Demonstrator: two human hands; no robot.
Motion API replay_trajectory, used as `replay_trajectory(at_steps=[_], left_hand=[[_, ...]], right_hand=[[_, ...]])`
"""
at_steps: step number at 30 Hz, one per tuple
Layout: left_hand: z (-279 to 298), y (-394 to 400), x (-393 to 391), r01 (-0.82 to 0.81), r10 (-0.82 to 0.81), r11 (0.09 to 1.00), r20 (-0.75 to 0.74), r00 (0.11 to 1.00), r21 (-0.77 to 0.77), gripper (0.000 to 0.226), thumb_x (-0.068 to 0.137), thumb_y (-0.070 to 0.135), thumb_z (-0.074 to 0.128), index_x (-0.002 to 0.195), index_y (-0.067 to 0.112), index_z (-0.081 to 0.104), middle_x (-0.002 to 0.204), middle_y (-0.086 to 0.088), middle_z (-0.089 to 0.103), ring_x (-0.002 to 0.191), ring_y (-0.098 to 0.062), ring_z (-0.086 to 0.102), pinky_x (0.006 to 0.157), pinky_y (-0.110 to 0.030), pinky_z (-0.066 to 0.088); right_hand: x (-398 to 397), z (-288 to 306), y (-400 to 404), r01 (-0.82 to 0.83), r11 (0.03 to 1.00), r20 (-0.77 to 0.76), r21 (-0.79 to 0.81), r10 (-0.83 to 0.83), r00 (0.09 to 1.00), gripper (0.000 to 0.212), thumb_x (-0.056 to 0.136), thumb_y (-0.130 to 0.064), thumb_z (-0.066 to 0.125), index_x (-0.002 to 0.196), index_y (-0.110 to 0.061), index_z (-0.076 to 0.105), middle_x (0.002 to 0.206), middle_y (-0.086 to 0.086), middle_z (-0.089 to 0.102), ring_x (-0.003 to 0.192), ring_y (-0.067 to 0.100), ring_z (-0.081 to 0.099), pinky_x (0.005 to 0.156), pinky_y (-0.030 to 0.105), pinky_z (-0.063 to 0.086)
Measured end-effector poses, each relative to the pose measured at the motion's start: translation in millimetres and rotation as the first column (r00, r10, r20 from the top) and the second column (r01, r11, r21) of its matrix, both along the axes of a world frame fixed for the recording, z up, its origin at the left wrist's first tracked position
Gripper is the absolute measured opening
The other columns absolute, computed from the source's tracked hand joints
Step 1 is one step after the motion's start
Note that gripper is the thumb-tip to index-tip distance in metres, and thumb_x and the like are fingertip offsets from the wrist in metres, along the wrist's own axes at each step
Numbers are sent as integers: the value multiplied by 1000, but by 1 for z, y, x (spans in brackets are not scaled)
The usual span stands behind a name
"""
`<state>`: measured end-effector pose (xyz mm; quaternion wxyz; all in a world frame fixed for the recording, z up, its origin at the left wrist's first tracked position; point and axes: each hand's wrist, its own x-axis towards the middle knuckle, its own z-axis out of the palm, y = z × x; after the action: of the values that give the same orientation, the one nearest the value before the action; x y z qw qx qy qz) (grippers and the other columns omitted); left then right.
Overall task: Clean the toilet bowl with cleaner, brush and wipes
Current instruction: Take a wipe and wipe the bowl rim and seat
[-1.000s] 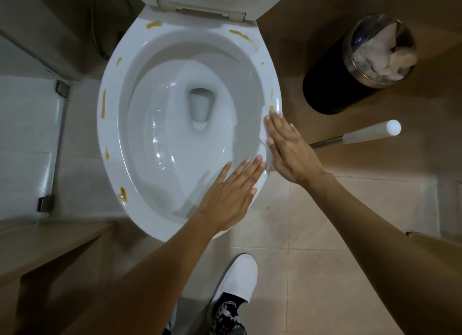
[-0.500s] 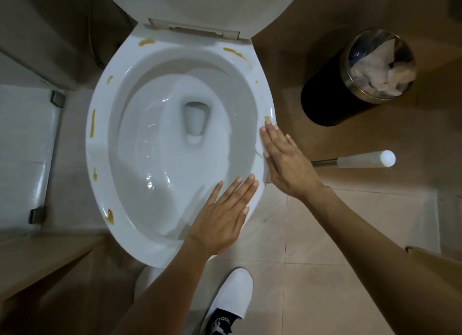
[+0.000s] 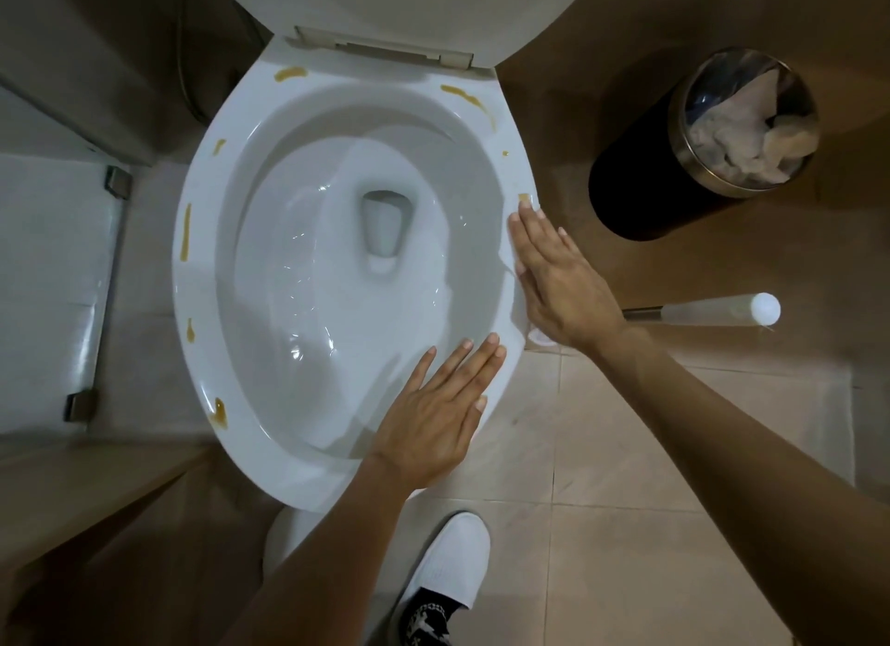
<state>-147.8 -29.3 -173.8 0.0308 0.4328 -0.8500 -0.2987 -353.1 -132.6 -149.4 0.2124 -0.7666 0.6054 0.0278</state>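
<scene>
The white toilet bowl (image 3: pixel 192 279) is open, its lid (image 3: pixel 385 9) raised, with several brown stains (image 3: pixel 185 233) smeared around the rim. My right hand (image 3: pixel 558 279) lies flat on the right rim and presses a thin white wipe (image 3: pixel 511 279), fingertips just below a small brown stain (image 3: pixel 524 197). My left hand (image 3: pixel 433 419) rests flat with straight fingers on the near right rim. The toilet brush handle (image 3: pixel 713 310) sticks out on the floor to the right, its head hidden behind my right hand.
A black round bin (image 3: pixel 640 197) with crumpled white wipes inside stands at the right of the toilet. My white shoe (image 3: pixel 448 563) is on the tiled floor below the bowl. A glass panel (image 3: pixel 53 269) and a wooden ledge (image 3: pixel 72 491) flank the left.
Both hands stay flat on the right rim, barely shifted. My head has tilted, so the bowl and bin sit lower in view and more of the raised lid shows.
</scene>
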Motion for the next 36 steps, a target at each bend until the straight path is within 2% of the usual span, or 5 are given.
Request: replay_trajectory(at_steps=[5,13,19,29,36], left_hand=[[-1,1,0,3,-3,1000,12,1000,2,53,101,30,11,153,25,5,160,11,2,146,-7,5,117,-38,8],[-2,1,1,5,-5,1000,28,1000,-3,54,100,29,14,153,24,5,160,10,1,146,-9,8,118,-38,8],[-1,1,1,5,-5,1000,11,1000,7,53,101,32,4,153,24,4,160,10,1,146,-9,6,118,-36,5],[0,1,1,-9,9,1000,8,1000,26,53,101,29,17,153,25,7,160,11,1,146,-9,9,117,-39,9],[0,0,1,-3,4,998,-13,1000,65,53,101,31,14,153,26,4,160,12,0,146,-8,5,118,-41,13]], right_hand=[[8,-1,-37,29,999,-14,12,-29,999,68,96,-47,12,154,-14,5,162,2,0,149,17,-1,119,32,1],[1,-3,-5,31,999,-11,-13,-31,999,60,101,-36,20,154,-13,9,162,2,4,149,16,3,119,33,6],[14,-1,-56,39,999,-40,-25,-40,998,57,104,-31,23,154,-12,4,162,4,-2,149,18,-2,118,31,-1],[7,-3,-19,23,999,-2,-22,-23,1000,59,102,-37,19,154,-12,8,162,3,3,149,17,2,117,30,0],[19,0,-72,64,997,-9,-40,-65,998,56,104,-29,21,154,-10,5,162,6,-2,149,19,-2,119,32,1]])
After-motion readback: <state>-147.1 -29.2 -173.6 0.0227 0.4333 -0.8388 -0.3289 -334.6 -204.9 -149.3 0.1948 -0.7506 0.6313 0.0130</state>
